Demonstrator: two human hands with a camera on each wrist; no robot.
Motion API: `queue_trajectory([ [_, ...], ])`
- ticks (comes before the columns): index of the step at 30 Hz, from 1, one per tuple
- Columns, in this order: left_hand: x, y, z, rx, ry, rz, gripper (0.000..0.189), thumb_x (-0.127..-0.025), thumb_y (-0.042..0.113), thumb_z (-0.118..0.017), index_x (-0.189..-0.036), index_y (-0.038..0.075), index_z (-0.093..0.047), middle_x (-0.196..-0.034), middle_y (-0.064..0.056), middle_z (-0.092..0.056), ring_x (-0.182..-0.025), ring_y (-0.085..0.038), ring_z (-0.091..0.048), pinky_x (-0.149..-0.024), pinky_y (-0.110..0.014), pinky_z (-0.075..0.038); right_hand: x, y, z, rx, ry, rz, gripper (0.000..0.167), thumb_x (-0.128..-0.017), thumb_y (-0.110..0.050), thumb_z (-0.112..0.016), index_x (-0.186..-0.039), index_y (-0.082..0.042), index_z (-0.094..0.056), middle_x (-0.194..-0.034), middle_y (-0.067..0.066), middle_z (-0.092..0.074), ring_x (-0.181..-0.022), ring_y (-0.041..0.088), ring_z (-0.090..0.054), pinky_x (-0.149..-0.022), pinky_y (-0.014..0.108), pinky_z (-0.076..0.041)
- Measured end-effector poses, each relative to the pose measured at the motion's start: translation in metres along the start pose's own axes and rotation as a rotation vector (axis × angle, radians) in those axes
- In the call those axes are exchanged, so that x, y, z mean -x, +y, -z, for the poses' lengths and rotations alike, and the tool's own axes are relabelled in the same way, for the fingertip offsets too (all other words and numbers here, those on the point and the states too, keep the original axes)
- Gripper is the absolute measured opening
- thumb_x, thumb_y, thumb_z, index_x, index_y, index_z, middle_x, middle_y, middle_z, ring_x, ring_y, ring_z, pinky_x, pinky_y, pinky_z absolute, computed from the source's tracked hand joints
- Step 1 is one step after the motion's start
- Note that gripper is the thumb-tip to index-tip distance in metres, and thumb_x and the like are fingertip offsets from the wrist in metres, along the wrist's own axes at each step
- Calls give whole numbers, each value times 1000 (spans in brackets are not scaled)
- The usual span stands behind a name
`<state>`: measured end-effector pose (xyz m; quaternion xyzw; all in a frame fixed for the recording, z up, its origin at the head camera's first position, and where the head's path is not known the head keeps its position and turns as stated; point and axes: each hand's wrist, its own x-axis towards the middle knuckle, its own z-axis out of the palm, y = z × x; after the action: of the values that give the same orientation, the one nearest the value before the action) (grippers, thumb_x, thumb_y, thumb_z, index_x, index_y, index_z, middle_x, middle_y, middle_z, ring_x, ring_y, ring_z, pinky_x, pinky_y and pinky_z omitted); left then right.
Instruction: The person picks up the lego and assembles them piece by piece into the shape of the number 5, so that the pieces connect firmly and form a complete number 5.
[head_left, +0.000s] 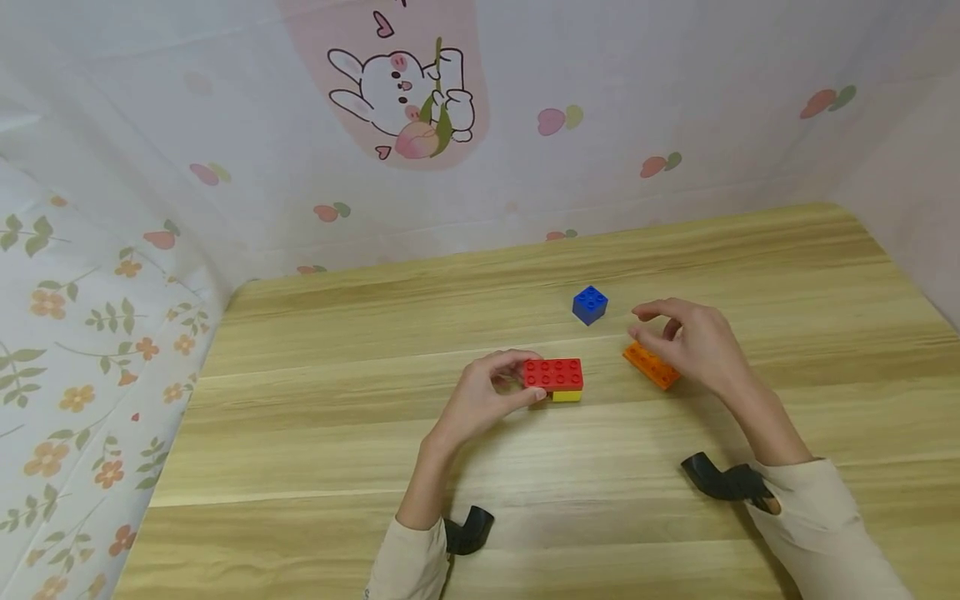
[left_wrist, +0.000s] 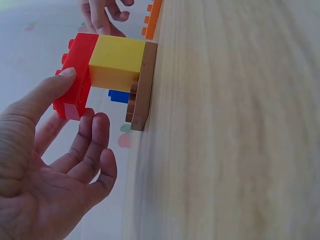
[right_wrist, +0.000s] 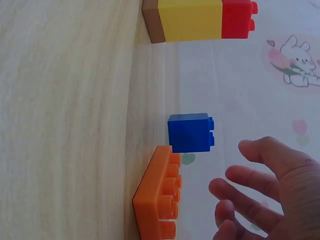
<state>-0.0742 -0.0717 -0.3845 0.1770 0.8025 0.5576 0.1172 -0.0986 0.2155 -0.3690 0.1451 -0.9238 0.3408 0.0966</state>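
My left hand (head_left: pixel 480 400) holds a red studded brick (head_left: pixel 552 375) at its left end, the thumb on the near side and fingers on the far side. Under the red brick is a yellow block (left_wrist: pixel 120 60), which stands on a flat brown brick (left_wrist: pixel 145 85) resting on the table. My right hand (head_left: pixel 697 342) hovers over a low orange brick (head_left: pixel 652 367), its fingers bent loosely and apart, with nothing between them. In the right wrist view, a gap shows between these fingers and the orange brick. A small blue brick (head_left: pixel 590 306) stands just left of the right hand, untouched.
The bricks lie on a light wooden table (head_left: pixel 315 417). Behind it hangs a pale curtain (head_left: pixel 637 75) with a rabbit print, and a flowered cloth (head_left: pixel 82 375) hangs along the left. Black curved pieces (head_left: pixel 472 532) stick out by both wrists.
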Motion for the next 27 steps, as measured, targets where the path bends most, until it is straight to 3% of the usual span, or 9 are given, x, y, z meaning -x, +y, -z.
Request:
queue_trajectory([
  [4, 0, 0, -1, 7, -2, 12, 33, -80, 14, -74, -112, 11, -65, -91, -1, -64, -84, -17, -58, -78, -43, -48, -2, 2, -3, -1, 3, -22, 32, -85, -20, -68, -110, 0, -66, -96, 12, -68, -73, 22, -59, -49, 27, -40],
  [9, -2, 2, -2, 27, -4, 34, 34, -79, 4, -73, -112, 4, -64, -94, -10, -63, -88, -29, -58, -80, -52, -44, -10, 1, -7, -5, -16, -44, 40, -86, -23, -67, -117, 1, -61, -99, 14, -67, -87, 29, -60, -65, 42, -46],
  [12, -2, 2, -1, 11, 0, 24, 34, -79, 6, -73, -112, 7, -64, -93, -5, -63, -88, -26, -58, -79, -47, -46, -17, 0, -9, -10, -37, -53, 42, -86, -24, -67, -118, 2, -59, -100, 16, -66, -91, 32, -58, -71, 47, -47],
  [16, -1, 0, -1, -22, -1, -5, 34, -79, 14, -74, -112, 13, -65, -92, 4, -63, -86, -18, -58, -77, -39, -47, -26, 0, -15, -15, -57, -77, 45, -86, -27, -67, -118, 3, -59, -100, 17, -65, -91, 32, -58, -70, 45, -48],
  [27, -1, -3, -1, -52, -1, -21, 36, -80, 16, -74, -114, 14, -64, -94, 4, -63, -87, -15, -58, -77, -37, -47, -39, -5, -26, -21, -126, -166, 55, -84, -34, -68, -123, 3, -55, -106, 20, -63, -94, 35, -60, -77, 49, -48],
])
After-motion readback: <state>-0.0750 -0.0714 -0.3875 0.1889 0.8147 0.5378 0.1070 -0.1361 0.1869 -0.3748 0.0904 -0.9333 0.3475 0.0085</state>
